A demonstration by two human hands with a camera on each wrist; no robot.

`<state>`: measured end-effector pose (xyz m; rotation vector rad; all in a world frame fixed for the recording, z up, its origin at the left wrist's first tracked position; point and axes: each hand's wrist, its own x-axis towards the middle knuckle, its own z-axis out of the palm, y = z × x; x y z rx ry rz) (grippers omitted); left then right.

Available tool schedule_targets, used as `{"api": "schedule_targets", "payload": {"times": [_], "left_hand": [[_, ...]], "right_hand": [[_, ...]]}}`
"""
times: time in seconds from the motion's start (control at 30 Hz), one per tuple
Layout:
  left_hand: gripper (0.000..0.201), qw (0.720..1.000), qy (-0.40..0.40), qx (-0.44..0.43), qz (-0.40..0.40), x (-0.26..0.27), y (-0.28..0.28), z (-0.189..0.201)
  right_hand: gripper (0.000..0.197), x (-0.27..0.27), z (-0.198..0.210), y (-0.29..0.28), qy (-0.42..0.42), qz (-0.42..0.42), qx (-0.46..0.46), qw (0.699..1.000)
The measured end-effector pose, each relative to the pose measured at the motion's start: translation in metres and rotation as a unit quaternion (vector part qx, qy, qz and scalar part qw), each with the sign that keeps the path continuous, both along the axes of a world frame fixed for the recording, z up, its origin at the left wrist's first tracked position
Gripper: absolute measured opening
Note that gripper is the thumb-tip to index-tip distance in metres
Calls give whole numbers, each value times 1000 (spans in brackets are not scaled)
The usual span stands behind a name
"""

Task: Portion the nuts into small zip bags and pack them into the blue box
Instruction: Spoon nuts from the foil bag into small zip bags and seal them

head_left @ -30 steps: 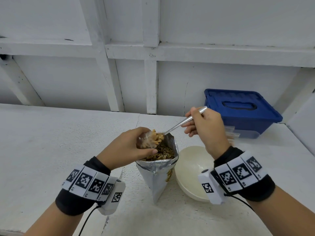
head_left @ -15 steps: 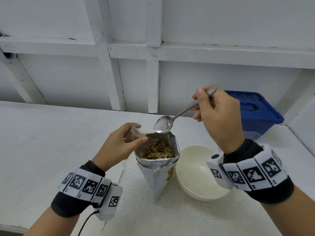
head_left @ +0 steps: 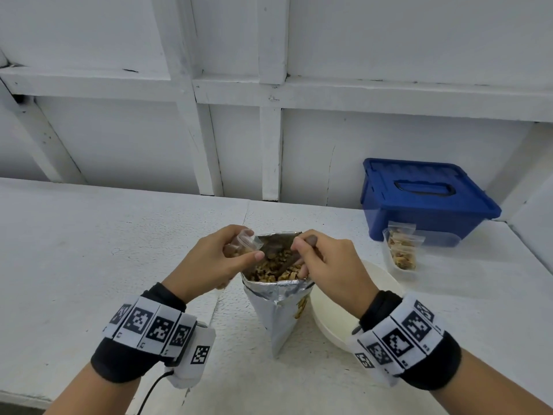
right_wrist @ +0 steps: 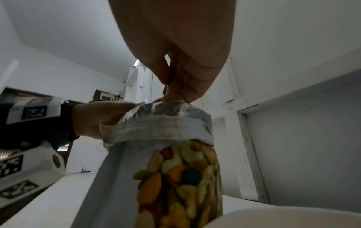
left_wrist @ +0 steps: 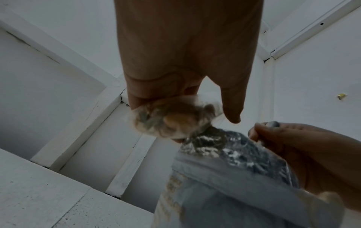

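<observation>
In the head view, the left hand grasps a small zip bag with some nuts inside, right at the rim of the foil nut bag. The right hand grasps a spoon whose bowl is down in the nuts of the foil bag. Just right of this hand lies a cream bowl. Farther right and beyond the hand stand two filled zip bags, leaning on the closed blue box.

In the left wrist view, the left hand holds the small bag in its fingers, next to the foil bag; the right hand is on the other side.

In the right wrist view, the fingers of the right hand are pinched together over the foil bag's folded rim; the spoon itself is hidden here. The left hand touches the rim from the far side.
</observation>
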<state>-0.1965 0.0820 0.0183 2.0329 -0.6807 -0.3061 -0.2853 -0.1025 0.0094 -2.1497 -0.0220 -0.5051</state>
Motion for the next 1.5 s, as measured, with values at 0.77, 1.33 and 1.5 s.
{"api": "schedule_targets", "payload": {"times": [0.77,1.33,1.5], "left_hand": [[81,976,-151,134,-80,8,2,4],[39,997,-81,-17,14,-1,-18,1],[45,996,-59,-62,35,2,-10,-2]], "right_hand": [[25,-3,38,-53,-2,-183,271,945],[20,7,74,-4,-146,-59,47,986],[17,0,85,-18,-219,-73,29,973]]}}
